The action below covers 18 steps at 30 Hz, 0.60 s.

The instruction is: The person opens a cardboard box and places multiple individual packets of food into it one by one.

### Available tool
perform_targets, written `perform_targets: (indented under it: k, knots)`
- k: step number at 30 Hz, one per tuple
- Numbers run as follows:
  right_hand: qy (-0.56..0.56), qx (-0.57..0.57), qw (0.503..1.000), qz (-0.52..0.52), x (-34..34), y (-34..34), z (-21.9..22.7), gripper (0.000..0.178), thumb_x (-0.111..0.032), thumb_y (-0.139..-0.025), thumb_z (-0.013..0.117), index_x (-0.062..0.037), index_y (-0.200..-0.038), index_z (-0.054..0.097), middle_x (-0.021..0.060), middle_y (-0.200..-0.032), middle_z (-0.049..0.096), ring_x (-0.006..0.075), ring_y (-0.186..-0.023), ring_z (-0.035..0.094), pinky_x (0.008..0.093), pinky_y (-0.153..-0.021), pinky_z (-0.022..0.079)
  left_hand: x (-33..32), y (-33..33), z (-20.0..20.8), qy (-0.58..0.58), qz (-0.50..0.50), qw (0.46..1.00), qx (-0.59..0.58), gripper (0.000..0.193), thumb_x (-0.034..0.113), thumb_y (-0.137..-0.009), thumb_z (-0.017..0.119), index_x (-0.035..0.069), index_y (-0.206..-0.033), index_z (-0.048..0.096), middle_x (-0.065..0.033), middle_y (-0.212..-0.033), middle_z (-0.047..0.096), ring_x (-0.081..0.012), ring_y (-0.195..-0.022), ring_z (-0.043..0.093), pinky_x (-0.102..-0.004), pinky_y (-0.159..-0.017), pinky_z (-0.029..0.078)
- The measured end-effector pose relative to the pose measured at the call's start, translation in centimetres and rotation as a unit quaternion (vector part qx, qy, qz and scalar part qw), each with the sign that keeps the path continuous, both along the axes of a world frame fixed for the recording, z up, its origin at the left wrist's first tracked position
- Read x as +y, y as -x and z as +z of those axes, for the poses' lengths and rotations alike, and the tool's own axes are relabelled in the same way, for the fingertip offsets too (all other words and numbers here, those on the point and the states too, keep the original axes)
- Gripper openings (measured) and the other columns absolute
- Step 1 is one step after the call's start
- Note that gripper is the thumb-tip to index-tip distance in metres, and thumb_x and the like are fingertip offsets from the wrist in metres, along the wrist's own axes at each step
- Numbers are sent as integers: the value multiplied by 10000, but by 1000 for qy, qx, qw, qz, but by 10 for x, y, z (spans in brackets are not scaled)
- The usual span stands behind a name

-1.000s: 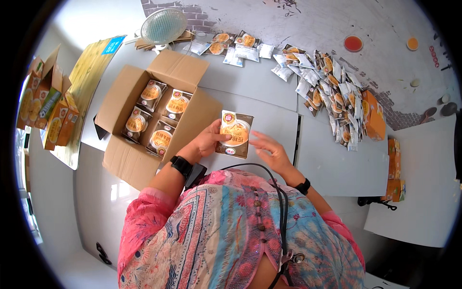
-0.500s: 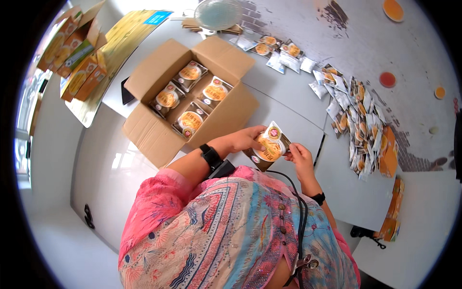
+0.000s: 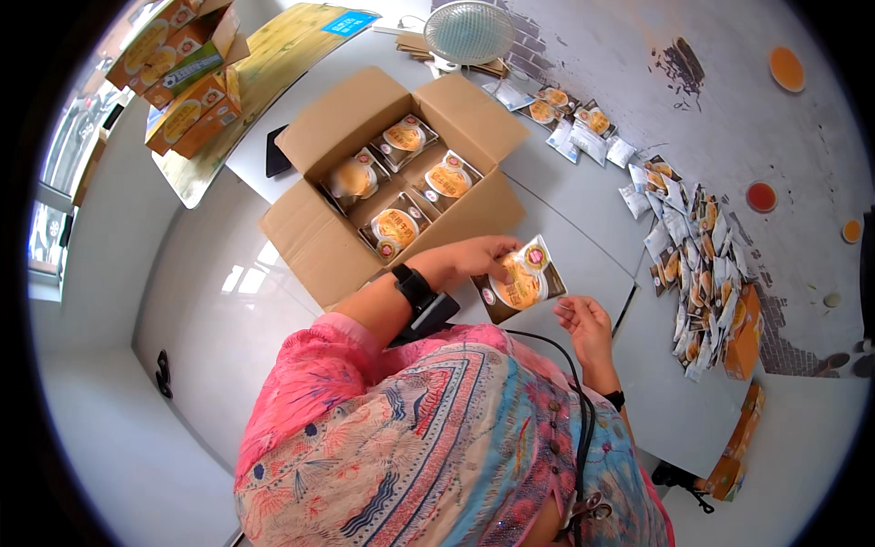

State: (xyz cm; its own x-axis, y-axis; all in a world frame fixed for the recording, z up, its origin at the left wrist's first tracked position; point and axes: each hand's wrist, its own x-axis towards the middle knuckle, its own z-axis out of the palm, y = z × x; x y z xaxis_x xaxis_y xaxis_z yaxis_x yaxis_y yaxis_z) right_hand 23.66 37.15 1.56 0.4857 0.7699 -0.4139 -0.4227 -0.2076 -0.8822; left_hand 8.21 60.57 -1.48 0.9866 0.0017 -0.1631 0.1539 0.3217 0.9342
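Observation:
My left hand (image 3: 483,259) is closed on the edge of a flat brown food packet (image 3: 527,281) printed with an orange bowl, holding it tilted in front of my body. Beside the packet's right edge is my right hand (image 3: 588,335), its fingers loosely curled and apart, with nothing visible in them. To the left stands an open cardboard box (image 3: 469,221), flaps folded out. Similar brown packets lie face up inside it, among them a front one (image 3: 396,223) and a right one (image 3: 447,180).
Small white and brown sachets (image 3: 702,264) lie heaped on the right of the grey table (image 3: 574,239), beside an orange carton (image 3: 743,333). More sachets (image 3: 583,137) lie behind. A fan (image 3: 469,35) stands at the back; a dark phone-like object (image 3: 277,152) lies left of the box.
My right hand has come off the packet's edge, while my left hand keeps hold of it. The whole view has shifted, so the table and box appear further right.

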Motion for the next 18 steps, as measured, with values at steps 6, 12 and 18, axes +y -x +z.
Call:
perform_targets:
  k: [6,12,18]
  knots:
    - [13,-2,997,-75,-13,-5,4,223,-223,-946,488,-22,-1019,551,92,-967,634,181,-849,632,268,-707,483,61,50,16,24,136,990,16,565,26,-745,679,-12,-1254,438,-63,-1077,607,-142,-996,569,-277,-879,458]
    - [23,6,991,-128,-31,-13,-6,272,-267,-942,496,-19,-1042,546,95,-964,623,172,-853,614,261,-711,480,147,115,12,-129,291,942,109,579,42,-691,738,-21,-1202,473,-83,-1060,598,-175,-955,584,-297,-892,444]
    - [36,0,989,-146,-34,-16,-12,295,-290,-938,503,-16,-1034,551,96,-955,624,170,-841,614,262,-715,485,225,165,-27,-327,341,853,220,586,65,-623,768,-29,-1149,527,-95,-1010,630,-180,-907,593,-289,-819,465]
